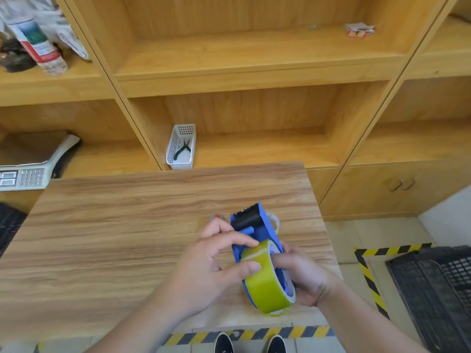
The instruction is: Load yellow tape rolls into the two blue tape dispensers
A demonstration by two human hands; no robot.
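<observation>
One blue dispenser (pixel 257 235) held above desk (pixel 127 225) near right front edge, supported by right hand (pixel 303 278), grip closed on its body. Yellow tape roll (pixel 265 281) seated on hub, pinched by left hand (pixel 204 268). Step judged: threading. Next move: free end to be found, drawn toward black roller. Second dispenser not clearly seen.

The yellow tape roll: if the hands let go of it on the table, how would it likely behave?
The yellow tape roll is round and wide, so on edge it would probably roll. Its glossy surface may be slick under the left hand fingers. It looks rigid, unlikely to crush.
</observation>
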